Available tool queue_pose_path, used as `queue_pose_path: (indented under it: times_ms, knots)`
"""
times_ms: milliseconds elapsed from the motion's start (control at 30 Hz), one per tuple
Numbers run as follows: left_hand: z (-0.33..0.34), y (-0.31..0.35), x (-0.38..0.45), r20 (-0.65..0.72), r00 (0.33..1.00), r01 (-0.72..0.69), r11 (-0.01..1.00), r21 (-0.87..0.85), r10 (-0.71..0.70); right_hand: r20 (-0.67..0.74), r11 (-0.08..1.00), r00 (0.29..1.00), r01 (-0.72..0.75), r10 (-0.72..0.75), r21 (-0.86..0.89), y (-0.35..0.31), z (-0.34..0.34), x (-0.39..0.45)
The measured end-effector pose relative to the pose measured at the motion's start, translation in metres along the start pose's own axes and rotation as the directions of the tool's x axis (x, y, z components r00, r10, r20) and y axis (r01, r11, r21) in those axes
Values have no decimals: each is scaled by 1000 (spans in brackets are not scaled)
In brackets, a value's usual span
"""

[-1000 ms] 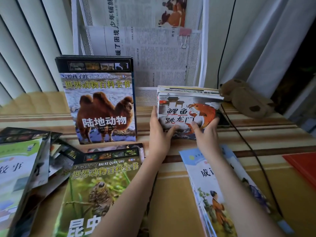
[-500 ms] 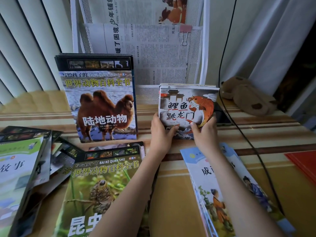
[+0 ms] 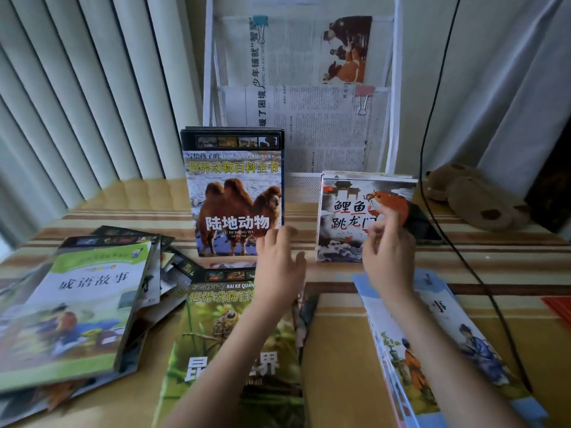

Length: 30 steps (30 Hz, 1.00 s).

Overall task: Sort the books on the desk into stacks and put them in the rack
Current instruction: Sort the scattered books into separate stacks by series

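Standing upright against the white rack [image 3: 395, 88], the small stack of carp books [image 3: 346, 217] leans beside the taller camel-cover stack [image 3: 234, 193], both on the striped desk [image 3: 340, 335]. The left hand [image 3: 279, 267] hovers between the two stacks with fingers relaxed, holding nothing. The right hand [image 3: 387, 257] is in front of the carp cover, its fingers loosely bent; whether they touch the cover I cannot tell. More books lie flat nearby: an insect volume [image 3: 222, 350], a green-topped pile [image 3: 77, 304], and a blue stack [image 3: 448, 359].

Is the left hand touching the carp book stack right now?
Apart. The head view shows striped desk between the left hand and the carp book stack.
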<state>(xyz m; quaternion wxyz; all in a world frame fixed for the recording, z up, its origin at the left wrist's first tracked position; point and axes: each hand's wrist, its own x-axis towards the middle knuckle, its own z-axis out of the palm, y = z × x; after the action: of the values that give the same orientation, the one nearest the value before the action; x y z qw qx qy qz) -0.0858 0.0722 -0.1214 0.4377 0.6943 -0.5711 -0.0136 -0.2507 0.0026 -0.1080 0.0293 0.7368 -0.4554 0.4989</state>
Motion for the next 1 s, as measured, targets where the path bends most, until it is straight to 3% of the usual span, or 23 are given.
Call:
queue_pose_path:
  times_ms: [67, 167, 233, 467, 567, 667, 767, 833, 933, 1000]
  knots:
    - [-33, -24, -14, -14, 995, 96, 981, 170, -95, 284, 998, 958, 45, -32, -40, -26, -5, -7]
    - [-71, -56, -37, 103, 922, 308, 870, 385, -373, 657, 998, 754, 48, -16, -31, -66, -3, -42]
    - [-79, -64, -51, 179, 881, 310, 821, 480, -437, 724, 999, 690, -20, -6, 27, -93, 0, -72]
    - [-92, -63, -66, 37, 826, 484, 742, 463, -562, 696, 994, 714, -108, 77, 0, -116, 15, -120]
    - [-102, -66, -68, -63, 919, 393, 901, 183, -388, 650, 964, 756, -225, 82, 140, -117, 17, -118]
    - [-116, -57, -68, -168, 977, 114, 988, -107, -131, 548, 825, 830, -379, 103, 419, -117, 16, -116]
    - [-135, -44, -54, -277, 959, -59, 922, -383, -54, 514, 654, 843, -481, 161, 584, -110, 15, -107]
    - [-148, -37, -38, -334, 942, -143, 868, -475, -27, 561, 574, 801, -564, 208, 593, -107, 14, -92]
    - [-162, -26, -7, -379, 925, -234, 834, -500, 32, 669, 626, 707, -633, 228, 456, -107, 21, -58]
    - [-165, -21, 17, -419, 907, -261, 842, -473, 45, 642, 603, 732, -624, 227, 498, -110, 32, -35]
